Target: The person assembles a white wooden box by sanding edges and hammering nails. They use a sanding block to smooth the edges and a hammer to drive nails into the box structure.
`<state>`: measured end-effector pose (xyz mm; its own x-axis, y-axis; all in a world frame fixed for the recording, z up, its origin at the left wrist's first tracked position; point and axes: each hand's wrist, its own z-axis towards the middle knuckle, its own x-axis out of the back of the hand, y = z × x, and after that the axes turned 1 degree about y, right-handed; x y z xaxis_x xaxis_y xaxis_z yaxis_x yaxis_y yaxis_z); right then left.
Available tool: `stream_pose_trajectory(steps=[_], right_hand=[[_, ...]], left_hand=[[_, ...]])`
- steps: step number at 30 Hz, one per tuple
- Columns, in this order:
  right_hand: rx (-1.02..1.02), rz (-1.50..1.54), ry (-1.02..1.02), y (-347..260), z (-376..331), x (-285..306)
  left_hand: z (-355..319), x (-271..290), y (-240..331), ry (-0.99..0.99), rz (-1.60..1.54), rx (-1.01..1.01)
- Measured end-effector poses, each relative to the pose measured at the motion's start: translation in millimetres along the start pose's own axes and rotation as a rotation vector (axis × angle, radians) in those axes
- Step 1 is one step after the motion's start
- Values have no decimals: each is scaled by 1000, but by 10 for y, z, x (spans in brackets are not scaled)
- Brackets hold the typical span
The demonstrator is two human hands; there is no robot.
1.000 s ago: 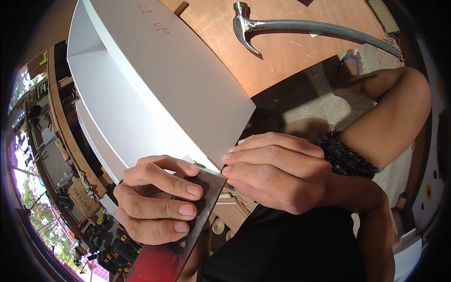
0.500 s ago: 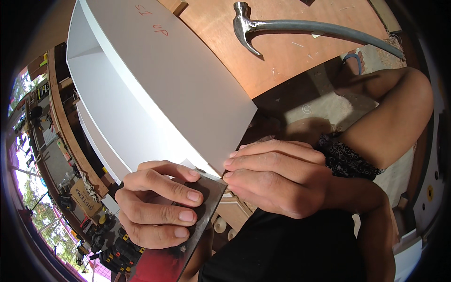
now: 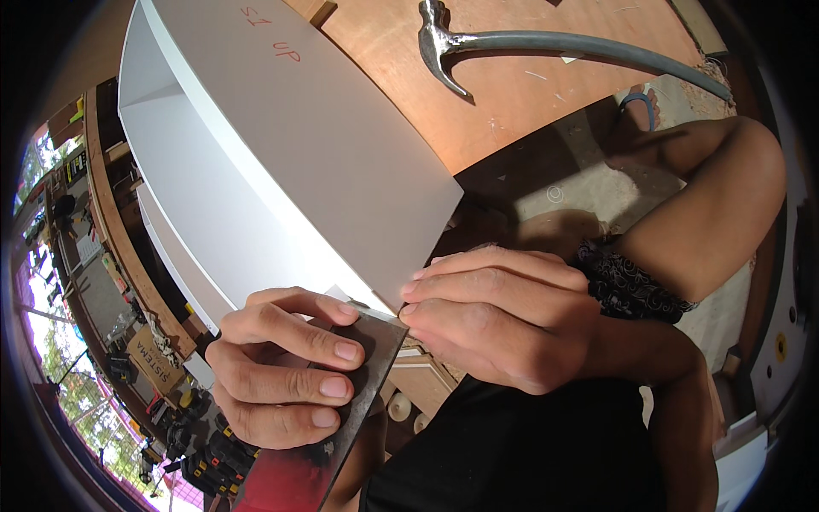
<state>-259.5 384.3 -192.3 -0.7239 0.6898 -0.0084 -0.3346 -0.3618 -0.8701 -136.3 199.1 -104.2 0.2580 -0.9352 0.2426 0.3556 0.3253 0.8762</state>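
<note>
A white box-like cabinet (image 3: 341,162) with red handwriting on its broad side slants down toward me, its near corner between my hands. My left hand (image 3: 286,367) grips a wide, flat dark metal blade (image 3: 375,346), four fingers on its upper face and the thumb hidden. The blade's straight end lies against the bright white front edge (image 3: 290,224) of the cabinet, near that corner. A reddish reflection shows lower on the blade. My right hand (image 3: 503,320) has its fingers pressed together on the same corner, the fingertips close to the blade's end.
A claw hammer (image 3: 546,43) with a grey handle lies on the plywood surface (image 3: 503,136) at the far side. At left stands a wooden shelf (image 3: 128,230) with tools and a cardboard box (image 3: 156,360). My bare leg (image 3: 708,205) is bent at right.
The view has shifted very slightly. Both hands, the blade and the cabinet keep almost the same places relative to one another.
</note>
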Motion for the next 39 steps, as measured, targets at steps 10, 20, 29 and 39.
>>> stream_pose_trajectory(steps=[10, 20, 29, 39], right_hand=[[15, -39, 0, -14, 8, 10], [60, -96, -207, 78, 94, 228], [-4, -1093, -396, 887, 541, 923], [-15, -1186, -453, 1013, 743, 1006]], left_hand=[[-1, 26, -13, -45, 1, -21], [-29, 7, -128, -36, -65, -84], [-79, 7, -86, -6, 186, -168], [-104, -80, -178, 117, -28, -65]])
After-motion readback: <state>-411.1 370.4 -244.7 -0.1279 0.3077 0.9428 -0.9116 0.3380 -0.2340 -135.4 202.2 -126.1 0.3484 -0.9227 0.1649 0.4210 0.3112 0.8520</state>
